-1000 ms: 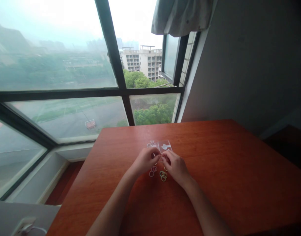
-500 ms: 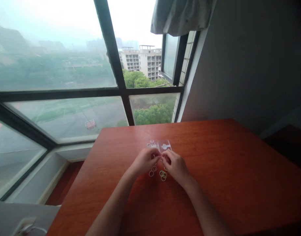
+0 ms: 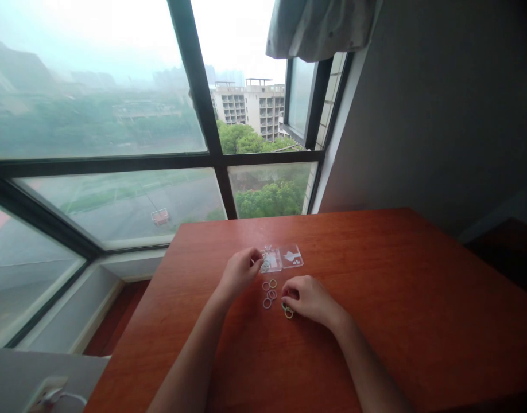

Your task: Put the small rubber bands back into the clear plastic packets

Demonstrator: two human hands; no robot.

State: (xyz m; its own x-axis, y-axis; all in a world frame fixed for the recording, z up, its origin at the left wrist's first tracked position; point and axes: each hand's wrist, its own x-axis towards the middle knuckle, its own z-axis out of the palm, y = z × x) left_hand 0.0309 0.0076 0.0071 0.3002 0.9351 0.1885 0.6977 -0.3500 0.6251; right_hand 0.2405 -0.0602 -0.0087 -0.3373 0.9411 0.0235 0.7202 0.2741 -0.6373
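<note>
My left hand [image 3: 243,271] is at the left side of a small clear plastic box [image 3: 272,267], thumb and forefinger pinched together over the small rings [image 3: 266,265] in it. Whether a ring is between those fingertips is too small to tell. The box's transparent lid [image 3: 292,257], with a white label, lies opened out to the right. My right hand [image 3: 310,297] is closed, its fingertips down at a little cluster of yellowish and greenish rings [image 3: 289,314] and partly covering them. What it pinches is hidden. Several pink and yellow rings [image 3: 267,303] lie on the table between the hands.
The reddish-brown wooden table [image 3: 396,287] reaches to a large window with dark frames [image 3: 220,158]. A dark wall [image 3: 418,115] stands at the right, and a grey curtain [image 3: 319,28] hangs above. At the lower left is a wall socket with a white cable [image 3: 52,396].
My hands were together in front of the box and have parted. The left moved up and left to the box; the right came down to the yellowish rings. The box and several rings are now uncovered.
</note>
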